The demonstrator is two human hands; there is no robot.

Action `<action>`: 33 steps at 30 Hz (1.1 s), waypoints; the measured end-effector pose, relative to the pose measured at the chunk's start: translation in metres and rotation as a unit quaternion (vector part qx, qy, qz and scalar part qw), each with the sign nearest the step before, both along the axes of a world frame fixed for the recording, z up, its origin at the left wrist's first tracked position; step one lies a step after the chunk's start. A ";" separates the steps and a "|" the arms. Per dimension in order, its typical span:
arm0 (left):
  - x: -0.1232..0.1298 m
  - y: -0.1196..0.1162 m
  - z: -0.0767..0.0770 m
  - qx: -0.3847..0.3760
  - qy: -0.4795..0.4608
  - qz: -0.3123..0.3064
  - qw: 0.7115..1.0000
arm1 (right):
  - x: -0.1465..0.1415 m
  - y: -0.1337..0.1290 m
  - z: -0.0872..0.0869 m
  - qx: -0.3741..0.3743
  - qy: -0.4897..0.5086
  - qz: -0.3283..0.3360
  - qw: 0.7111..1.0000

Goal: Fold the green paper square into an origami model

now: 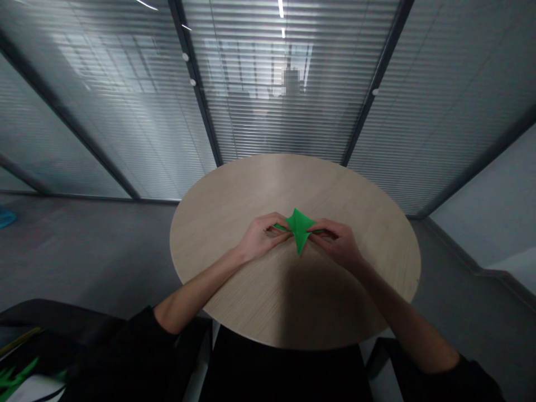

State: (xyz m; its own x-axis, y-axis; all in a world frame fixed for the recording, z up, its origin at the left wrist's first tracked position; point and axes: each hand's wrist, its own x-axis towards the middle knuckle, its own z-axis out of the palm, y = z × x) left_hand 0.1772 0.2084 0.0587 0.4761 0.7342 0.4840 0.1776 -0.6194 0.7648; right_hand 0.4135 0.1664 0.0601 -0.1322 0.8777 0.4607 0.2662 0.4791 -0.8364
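A folded green paper (pixel 298 229), pointed like a star, sits over the middle of a round wooden table (pixel 288 178). The left hand (pixel 263 237) and right hand (pixel 337 243) are curled nearly closed, each pinching one side of it. An uneven pull could tear the paper or skew a crease; loosened fingers could let a fold spring open.

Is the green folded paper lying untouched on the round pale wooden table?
No, the green folded paper is pinched from both sides by the person's left hand and right hand.
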 end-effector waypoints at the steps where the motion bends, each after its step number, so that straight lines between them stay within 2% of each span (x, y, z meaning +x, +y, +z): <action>1: 0.002 -0.001 -0.001 -0.006 -0.002 -0.001 1.000 | -0.001 -0.001 0.000 0.000 -0.001 0.003 1.000; 6: 0.008 -0.004 -0.006 -0.054 -0.006 0.002 0.999 | -0.008 -0.005 -0.004 -0.002 0.007 -0.021 1.000; 9: 0.011 -0.006 -0.008 -0.060 -0.033 0.003 0.998 | -0.014 -0.006 -0.006 -0.019 0.064 -0.044 0.997; 13: 0.014 -0.008 -0.009 -0.081 -0.078 0.000 0.994 | -0.019 -0.003 -0.011 -0.050 0.113 -0.031 0.992; 18: 0.018 -0.009 -0.010 -0.178 -0.105 -0.015 0.978 | -0.020 -0.001 -0.012 -0.126 0.142 0.026 0.981; 22: 0.022 -0.010 -0.004 -0.252 -0.143 -0.049 0.956 | -0.021 -0.004 -0.006 -0.135 0.132 0.022 0.982; 27: 0.024 -0.011 0.003 -0.276 -0.172 -0.059 0.944 | -0.023 -0.006 -0.002 -0.138 0.140 -0.002 0.981; 33: 0.024 -0.014 0.007 -0.249 -0.125 -0.048 0.959 | -0.024 -0.003 -0.007 -0.127 0.127 -0.030 0.983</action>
State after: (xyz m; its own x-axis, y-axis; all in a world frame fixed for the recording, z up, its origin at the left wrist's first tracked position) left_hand 0.2013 0.1941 0.0656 0.4672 0.8628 0.1930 -0.0892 -0.1711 0.9812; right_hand 0.3895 0.1632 0.0528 0.0139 0.9712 0.2379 0.0545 0.2368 -0.9700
